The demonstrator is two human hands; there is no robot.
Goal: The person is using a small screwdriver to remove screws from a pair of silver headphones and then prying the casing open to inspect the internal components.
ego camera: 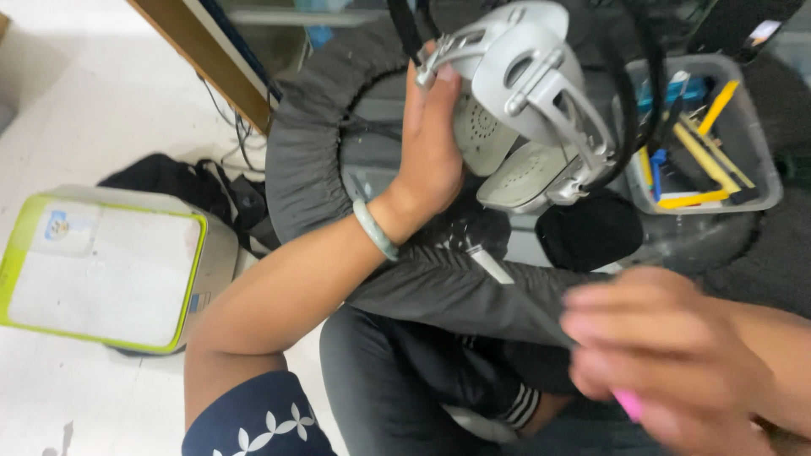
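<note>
Left hand point(431, 143) clamps the grey headset point(528, 101); blurred right hand's point(667, 355) grip is unclear.

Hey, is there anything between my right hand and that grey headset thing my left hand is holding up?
Nothing solid shows between them. The right hand, blurred, is low at the near edge; the grey headset is held up by the left hand. Only the dark fabric rim and a black pad lie below that gap.
</note>
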